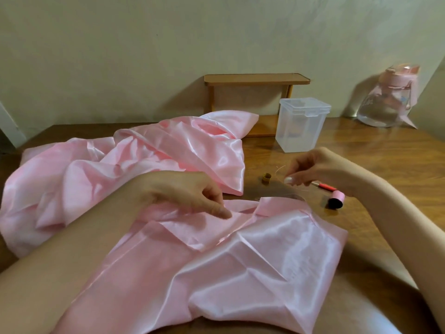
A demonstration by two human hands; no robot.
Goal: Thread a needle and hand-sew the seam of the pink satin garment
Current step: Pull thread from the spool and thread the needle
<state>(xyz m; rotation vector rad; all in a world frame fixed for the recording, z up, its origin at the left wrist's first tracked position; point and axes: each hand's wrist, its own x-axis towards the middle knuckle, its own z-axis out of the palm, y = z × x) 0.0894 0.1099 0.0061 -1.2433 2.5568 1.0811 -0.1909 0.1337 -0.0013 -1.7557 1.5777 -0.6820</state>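
The pink satin garment [252,256] is spread over the wooden table [375,150], bunched up at the back left and flat near me. My left hand [190,194] rests on its folded seam edge, fingertips pressing the fabric down. My right hand [313,169] hovers above the table to the right, pinching something thin, apparently a needle with a fine thread [280,168] curling from it. The needle itself is too small to make out. A pink thread spool [336,200] lies just below my right wrist.
A small brown ring-like object [266,177] sits on the table between my hands. A red-handled tool [323,186] lies by the spool. A clear plastic box [302,124], a small wooden shelf [255,79] and a pink-lidded water bottle [387,97] stand at the back.
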